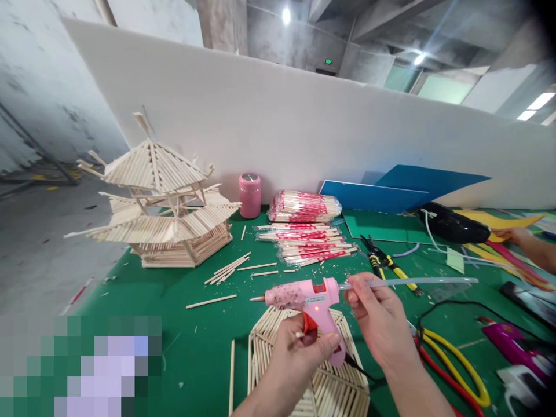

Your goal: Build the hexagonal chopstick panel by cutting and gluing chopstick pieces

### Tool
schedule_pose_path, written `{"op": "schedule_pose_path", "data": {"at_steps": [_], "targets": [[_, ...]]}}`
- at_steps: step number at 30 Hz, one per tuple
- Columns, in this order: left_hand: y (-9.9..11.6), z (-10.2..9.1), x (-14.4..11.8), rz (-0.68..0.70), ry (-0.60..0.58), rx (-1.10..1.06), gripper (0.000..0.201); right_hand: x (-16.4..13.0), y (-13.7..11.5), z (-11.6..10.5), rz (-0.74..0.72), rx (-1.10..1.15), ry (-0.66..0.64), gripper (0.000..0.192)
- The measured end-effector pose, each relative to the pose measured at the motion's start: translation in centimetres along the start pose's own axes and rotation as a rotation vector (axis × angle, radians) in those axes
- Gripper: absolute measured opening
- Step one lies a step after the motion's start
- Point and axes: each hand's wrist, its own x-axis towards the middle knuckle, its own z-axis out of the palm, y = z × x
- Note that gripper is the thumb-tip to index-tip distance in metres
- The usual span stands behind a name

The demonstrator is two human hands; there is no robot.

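Glue gun (289, 294), pink: above our slatted stick panel (339, 389), partly hiding it; our left hand (297, 350) has its fingers curled round the handle. Glue stick (428, 281), translucent: at the gun's rear, pinched in our right hand (379, 318). Behind: wrapped chopsticks (304, 207), pliers (402, 272), pink flask (250, 198). Left: stick pavilion (174, 226). Right: yellow-and-red handles (463, 351), near our forearm; another person's hand (519, 237).
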Motion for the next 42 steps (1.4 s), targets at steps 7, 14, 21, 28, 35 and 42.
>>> {"op": "schedule_pose_path", "data": {"at_steps": [7, 14, 21, 28, 35, 42], "targets": [[-0.2, -0.4, 0.2, -0.027, -0.002, 0.025, 0.030, 0.4, -0.2, -1.2, 0.005, -0.061, -0.123, 0.014], [0.3, 0.0, 0.1, 0.022, -0.076, 0.045, 0.027, -0.3, 0.2, -0.8, -0.034, -0.137, -0.200, 0.029], [0.1, 0.6, 0.1, 0.037, -0.147, 0.096, 0.031, -2.4, 0.7, -0.1, 0.220, -0.308, -0.529, 0.022], [0.2, -2.0, -2.4, 0.195, -0.164, 0.729, 0.032, -1.5, 0.5, -1.3, 0.193, -0.249, -0.396, 0.021], [-1.0, -5.8, -3.8, 0.518, -0.247, 1.735, 0.023, -0.4, -0.7, -2.0, 0.122, -0.816, -0.656, 0.027], [-2.2, -6.6, -3.1, 0.663, -0.288, 1.829, 0.014, -0.8, 0.4, 0.2, 0.067, -0.886, -0.847, 0.022]]}}
